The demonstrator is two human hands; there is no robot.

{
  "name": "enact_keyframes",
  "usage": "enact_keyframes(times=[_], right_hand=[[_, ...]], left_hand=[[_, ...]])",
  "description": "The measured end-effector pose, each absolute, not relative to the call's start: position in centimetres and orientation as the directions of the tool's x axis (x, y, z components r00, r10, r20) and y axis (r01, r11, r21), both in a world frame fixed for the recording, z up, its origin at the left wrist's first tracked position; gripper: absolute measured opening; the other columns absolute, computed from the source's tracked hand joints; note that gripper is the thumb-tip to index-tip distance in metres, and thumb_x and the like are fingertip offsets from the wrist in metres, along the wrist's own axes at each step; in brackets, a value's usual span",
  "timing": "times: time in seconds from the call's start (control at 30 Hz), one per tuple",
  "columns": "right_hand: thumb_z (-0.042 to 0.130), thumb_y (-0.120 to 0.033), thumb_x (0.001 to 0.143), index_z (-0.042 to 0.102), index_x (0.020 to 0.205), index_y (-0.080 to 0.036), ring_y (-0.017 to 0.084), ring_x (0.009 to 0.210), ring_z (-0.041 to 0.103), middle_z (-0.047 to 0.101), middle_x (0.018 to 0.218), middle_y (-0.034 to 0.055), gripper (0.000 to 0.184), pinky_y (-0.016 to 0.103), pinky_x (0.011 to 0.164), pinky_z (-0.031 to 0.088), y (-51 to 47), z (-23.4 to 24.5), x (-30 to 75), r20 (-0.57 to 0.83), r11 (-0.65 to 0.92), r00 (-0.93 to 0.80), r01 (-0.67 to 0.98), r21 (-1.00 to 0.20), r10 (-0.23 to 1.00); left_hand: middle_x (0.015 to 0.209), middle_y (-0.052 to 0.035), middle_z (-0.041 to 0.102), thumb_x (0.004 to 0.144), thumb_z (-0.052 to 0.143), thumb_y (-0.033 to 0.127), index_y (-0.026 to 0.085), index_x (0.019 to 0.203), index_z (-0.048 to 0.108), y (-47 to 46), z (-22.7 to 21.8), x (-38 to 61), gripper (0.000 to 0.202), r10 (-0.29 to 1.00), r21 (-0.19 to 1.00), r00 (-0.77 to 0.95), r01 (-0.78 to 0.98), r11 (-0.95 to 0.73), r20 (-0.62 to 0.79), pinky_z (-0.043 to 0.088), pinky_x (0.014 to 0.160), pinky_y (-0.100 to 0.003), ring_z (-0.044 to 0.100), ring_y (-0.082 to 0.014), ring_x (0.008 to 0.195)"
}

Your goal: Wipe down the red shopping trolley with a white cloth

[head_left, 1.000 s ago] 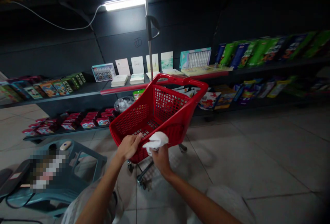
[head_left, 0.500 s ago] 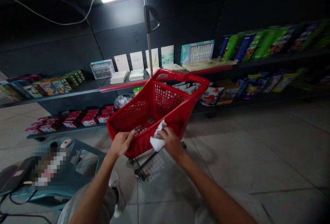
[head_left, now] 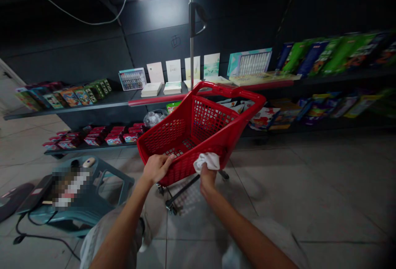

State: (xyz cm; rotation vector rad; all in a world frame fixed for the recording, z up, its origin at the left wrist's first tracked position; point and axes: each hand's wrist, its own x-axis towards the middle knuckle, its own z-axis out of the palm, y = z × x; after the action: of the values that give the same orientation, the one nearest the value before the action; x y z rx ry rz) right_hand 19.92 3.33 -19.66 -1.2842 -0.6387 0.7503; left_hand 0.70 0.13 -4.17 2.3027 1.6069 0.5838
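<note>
In front of me a red plastic shopping cart (head_left: 216,145) stands on the tiled floor, its perforated basket tilted toward the left and its wheels showing underneath. My left hand (head_left: 157,168) grips the basket's near rim, thumb over the edge. Against the outer side wall, my right hand (head_left: 208,178) holds a crumpled white cloth (head_left: 208,161). The cloth hides most of the fingers and part of the wall behind it.
Behind the cart run dark shelves (head_left: 119,106) with booklets (head_left: 173,71), marker sets and green and blue packs (head_left: 337,56). Red boxes (head_left: 114,135) fill the low shelf. At left stands a teal plastic stool (head_left: 83,211) bearing a mouse and cables. A metal pole (head_left: 191,50) rises behind the cart.
My right hand has turned and moved the cloth from near the top rim to lower on the side wall. My left hand stays on the rim. The whole view has shifted slightly.
</note>
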Motion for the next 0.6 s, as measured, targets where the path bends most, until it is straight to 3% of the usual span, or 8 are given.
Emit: enact_keyframes(times=[0.1, 0.27, 0.43, 0.5, 0.6], right_hand=[[0.058, -0.033, 0.079, 0.060, 0.125, -0.020, 0.025, 0.125, 0.058, 0.065, 0.131, 0.0099, 0.047, 0.041, 0.113, 0.043, 0.0, -19.1, 15.3, 0.100, 0.163, 0.473, -0.094, -0.982, 0.875], [0.059, -0.013, 0.079, 0.066, 0.118, -0.020, 0.025, 0.112, 0.060, 0.064, 0.118, 0.0107, 0.041, 0.039, 0.101, 0.050, -4.1, -17.0, 11.7, 0.388, 0.365, 0.110, 0.182, -0.913, 0.915], [0.055, -0.007, 0.086, 0.071, 0.113, -0.029, 0.024, 0.117, 0.056, 0.067, 0.120, 0.0055, 0.039, 0.036, 0.101, 0.048, -1.8, -15.8, 16.7, 0.466, 0.618, -0.406, 0.490, -0.615, 0.786], [0.053, -0.009, 0.087, 0.071, 0.117, -0.029, 0.024, 0.115, 0.056, 0.065, 0.123, 0.0061, 0.039, 0.036, 0.101, 0.048, 0.1, -15.6, 20.6, 0.459, 0.601, -0.393, 0.589, -0.540, 0.797], [0.055, -0.013, 0.083, 0.071, 0.109, -0.025, 0.025, 0.110, 0.056, 0.064, 0.115, 0.0083, 0.033, 0.036, 0.097, 0.048, 2.8, -16.0, 26.9, 0.469, 0.417, -0.133, 0.701, -0.579, 0.873]], left_hand=[[0.059, -0.0015, 0.051, 0.104, 0.024, 0.053, 0.019, 0.058, 0.040, 0.2, -4.1, 0.6, 0.059, 0.935, 0.411, 0.303, 0.840, -0.353, 0.184, 0.027, 0.064, -0.028, 0.045, -0.0119, 0.058], [0.059, -0.0024, 0.055, 0.104, 0.026, 0.055, 0.019, 0.057, 0.044, 0.7, -4.3, -0.2, 0.062, 0.943, 0.389, 0.273, 0.861, -0.328, 0.191, 0.026, 0.062, -0.029, 0.045, -0.0117, 0.056], [0.053, -0.0012, 0.050, 0.104, 0.027, 0.057, 0.019, 0.054, 0.044, 1.6, -4.8, -2.0, 0.066, 0.941, 0.410, 0.239, 0.853, -0.322, 0.241, 0.028, 0.060, -0.028, 0.042, -0.0110, 0.052], [0.053, -0.0010, 0.051, 0.104, 0.027, 0.056, 0.019, 0.054, 0.046, 1.9, -5.1, -2.8, 0.065, 0.929, 0.408, 0.250, 0.845, -0.347, 0.273, 0.029, 0.060, -0.027, 0.044, -0.0109, 0.052], [0.057, -0.0019, 0.056, 0.105, 0.029, 0.052, 0.019, 0.056, 0.048, 2.0, -5.3, -3.5, 0.062, 0.903, 0.353, 0.288, 0.848, -0.394, 0.318, 0.031, 0.060, -0.027, 0.047, -0.0113, 0.053]])
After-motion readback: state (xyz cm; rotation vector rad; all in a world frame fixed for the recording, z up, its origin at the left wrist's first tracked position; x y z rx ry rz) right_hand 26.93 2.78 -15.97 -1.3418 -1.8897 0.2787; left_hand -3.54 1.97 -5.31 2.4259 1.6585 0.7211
